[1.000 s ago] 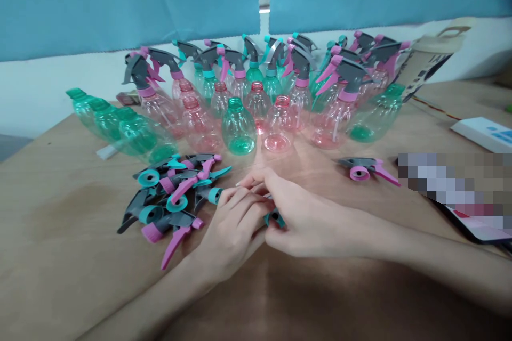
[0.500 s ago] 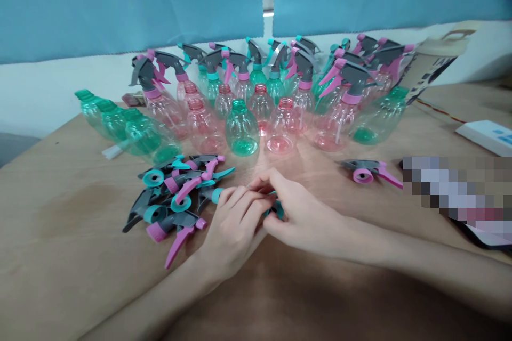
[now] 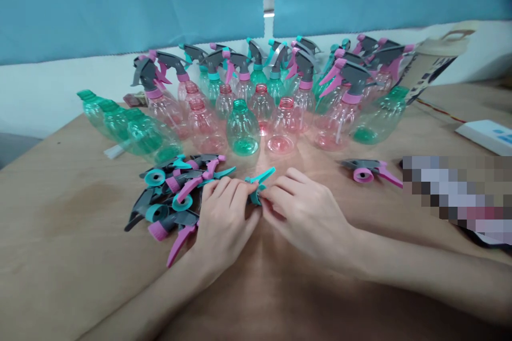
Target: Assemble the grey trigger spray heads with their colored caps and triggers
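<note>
The left hand (image 3: pixel 226 221) is curled closed around a sprayer (image 3: pixel 256 193) (teal, its trigger poking up); the right hand (image 3: pixel 306 213) pinches at its collar, fingers nearly together. The sprayer sits between the hands, before the bottles (image 3: pixel 243 130), beside a pile (image 3: pixel 172 192).

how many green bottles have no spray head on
5: at left, an outer bottle, a middle bottle and an inner bottle; a centre bottle; a right-hand bottle. More may be hidden at the back.

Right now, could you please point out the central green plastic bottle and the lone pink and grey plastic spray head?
Green bottle (image 3: pixel 243 130): head view, on its body.
Pink and grey spray head (image 3: pixel 365 164): head view, on its grey body.
</note>
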Demonstrator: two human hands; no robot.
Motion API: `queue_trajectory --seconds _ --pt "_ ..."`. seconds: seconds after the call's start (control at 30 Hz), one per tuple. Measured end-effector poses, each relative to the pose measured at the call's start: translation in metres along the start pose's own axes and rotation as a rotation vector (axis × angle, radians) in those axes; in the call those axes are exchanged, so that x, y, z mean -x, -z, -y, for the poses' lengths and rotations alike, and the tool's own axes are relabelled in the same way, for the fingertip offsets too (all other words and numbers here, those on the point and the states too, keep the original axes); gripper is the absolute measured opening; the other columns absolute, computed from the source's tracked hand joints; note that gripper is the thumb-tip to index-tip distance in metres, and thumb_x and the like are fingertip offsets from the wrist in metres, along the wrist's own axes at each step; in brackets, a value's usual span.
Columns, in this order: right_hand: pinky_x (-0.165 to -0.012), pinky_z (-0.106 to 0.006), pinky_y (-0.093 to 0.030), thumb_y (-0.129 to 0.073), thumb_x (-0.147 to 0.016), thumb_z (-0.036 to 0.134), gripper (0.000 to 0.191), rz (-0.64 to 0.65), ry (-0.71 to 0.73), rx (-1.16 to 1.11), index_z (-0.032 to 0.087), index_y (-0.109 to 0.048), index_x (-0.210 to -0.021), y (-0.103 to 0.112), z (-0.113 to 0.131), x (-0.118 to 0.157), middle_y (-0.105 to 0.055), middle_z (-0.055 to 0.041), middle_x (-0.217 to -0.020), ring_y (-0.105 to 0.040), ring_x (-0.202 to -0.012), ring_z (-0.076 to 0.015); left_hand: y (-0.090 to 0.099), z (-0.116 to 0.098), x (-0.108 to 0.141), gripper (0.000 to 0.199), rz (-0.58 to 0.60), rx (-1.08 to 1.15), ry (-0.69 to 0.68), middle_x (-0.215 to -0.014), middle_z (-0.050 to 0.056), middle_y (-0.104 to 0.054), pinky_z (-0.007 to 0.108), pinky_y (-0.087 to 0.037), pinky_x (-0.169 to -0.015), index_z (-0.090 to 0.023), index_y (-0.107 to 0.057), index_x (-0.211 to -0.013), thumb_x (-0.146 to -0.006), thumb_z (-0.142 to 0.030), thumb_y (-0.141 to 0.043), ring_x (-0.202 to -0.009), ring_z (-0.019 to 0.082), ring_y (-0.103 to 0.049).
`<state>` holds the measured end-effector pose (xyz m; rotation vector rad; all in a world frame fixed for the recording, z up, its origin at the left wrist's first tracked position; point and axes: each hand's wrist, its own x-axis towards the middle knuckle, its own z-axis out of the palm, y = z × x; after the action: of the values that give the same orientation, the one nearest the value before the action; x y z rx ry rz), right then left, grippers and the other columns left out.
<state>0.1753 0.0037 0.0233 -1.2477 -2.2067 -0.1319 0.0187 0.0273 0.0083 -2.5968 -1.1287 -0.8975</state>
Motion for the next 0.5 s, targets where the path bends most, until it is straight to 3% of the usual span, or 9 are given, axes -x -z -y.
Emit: queue_trajectory --seconds 0.23,0.37,0.5 --pt "-0.061 -0.031 -0.042 -0.052 -0.080 0.010 0.016 -0.029 0.040 -0.013 0.010 -0.065 -0.071 0.000 0.000 0.000 -0.063 -0.0064 -0.069 -0.050 -0.069 -0.0195 -0.003 0.000 0.000 0.006 0.015 0.015 0.018 -0.077 0.004 -0.063 0.035 -0.037 -0.070 -0.015 -0.055 -0.088 -0.084 -0.015 -0.051 -0.074 0.020 -0.056" --pt "-0.060 -0.031 -0.040 -0.051 -0.082 0.012 0.021 -0.062 0.023 0.001 0.010 -0.064 -0.066 0.018 -0.012 -0.008 -0.062 -0.0069 -0.066 -0.050 -0.068 -0.0194 -0.002 0.004 0.001 0.007 0.032 0.040 0.072 -0.081 0.004 -0.063 0.035 -0.037 -0.072 -0.016 -0.055 -0.089 -0.084 -0.022 -0.056 -0.078 0.021 -0.057" --pt "-0.063 -0.031 -0.040 -0.057 -0.081 0.023 0.017 -0.126 -0.245 -0.011 0.015 -0.068 -0.071 0.052 -0.037 -0.022 -0.067 -0.0045 -0.070 -0.056 -0.070 -0.0188 -0.004 0.008 0.001 0.014 0.035 0.128 0.184 -0.086 0.002 -0.065 0.036 -0.039 -0.074 -0.019 -0.056 -0.089 -0.081 -0.028 -0.063 -0.083 0.022 -0.058"
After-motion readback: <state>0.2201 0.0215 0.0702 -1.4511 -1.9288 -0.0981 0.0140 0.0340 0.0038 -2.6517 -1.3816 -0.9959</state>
